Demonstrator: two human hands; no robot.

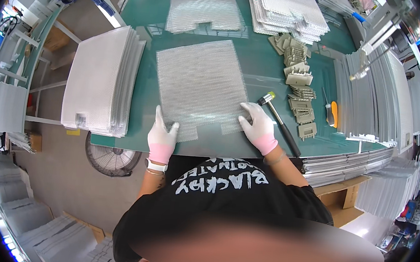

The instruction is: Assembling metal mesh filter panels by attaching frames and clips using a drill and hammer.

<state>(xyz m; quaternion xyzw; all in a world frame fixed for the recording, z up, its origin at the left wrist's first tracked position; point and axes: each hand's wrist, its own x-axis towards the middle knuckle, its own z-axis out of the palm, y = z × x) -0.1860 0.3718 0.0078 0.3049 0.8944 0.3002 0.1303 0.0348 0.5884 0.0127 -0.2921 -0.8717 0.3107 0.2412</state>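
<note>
A silvery mesh panel (202, 82) with a notch in its near edge lies on the green table in front of me. My left hand (163, 136), in a white glove with a pink cuff, is at the panel's near left corner. Its fingers are stretched along the side edge and the thumb stands apart. At the near right corner, my right hand (258, 128), gloved alike, touches the panel's edge with fingers and thumb spread. Just right of that hand lies a hammer (282, 125) with a black handle and a yellow-green tip.
Beyond the panel lies another notched mesh sheet (207, 7), beside a mesh stack (285, 9). Grey-beige plastic parts (301, 104) form a row near an orange-handled screwdriver (332, 112). Upright panel stacks stand left (99, 77) and right (370, 96). A floor fan (111, 159) sits below.
</note>
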